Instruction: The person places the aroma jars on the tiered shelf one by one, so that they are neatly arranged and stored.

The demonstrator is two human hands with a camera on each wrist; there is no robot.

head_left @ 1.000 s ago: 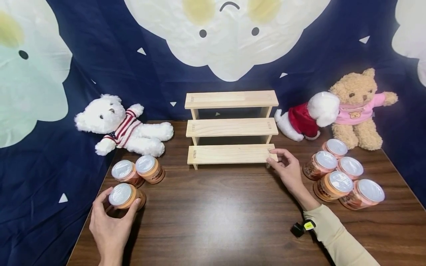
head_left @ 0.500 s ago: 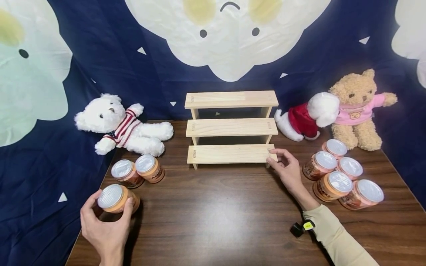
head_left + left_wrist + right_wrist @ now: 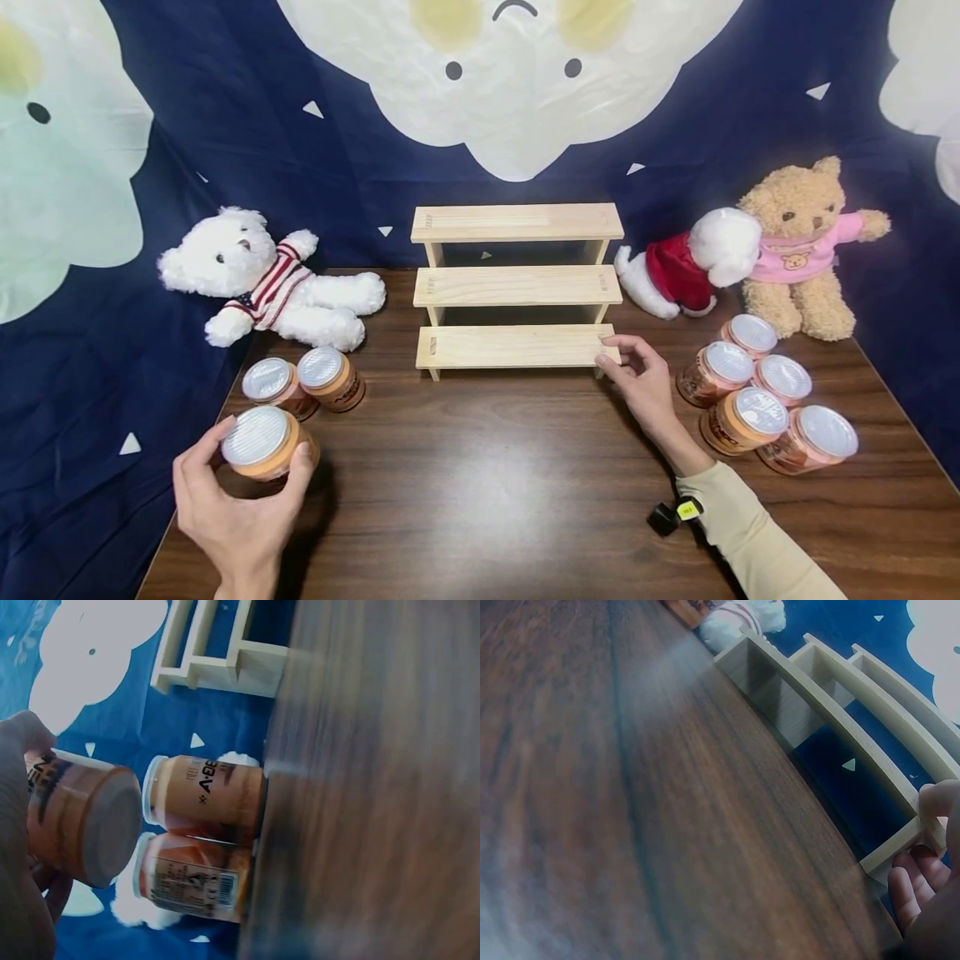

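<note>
Above table (image 3: 472,483), left hand (image 3: 236,512) grips jar (image 3: 264,443); right hand (image 3: 642,382) pinches shelf (image 3: 517,286).

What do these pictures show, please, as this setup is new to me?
There is no machine: a person works bare-handed. The large pictures come from a camera on the head, looking down; the smaller ones come from a camera on each wrist. On the table are a stepped wooden stand, two jars at left, five jars at right, and plush toys near the back. The left grip holds another jar, raised off the table; the right grip pinches the right end of the lowest step.
</note>
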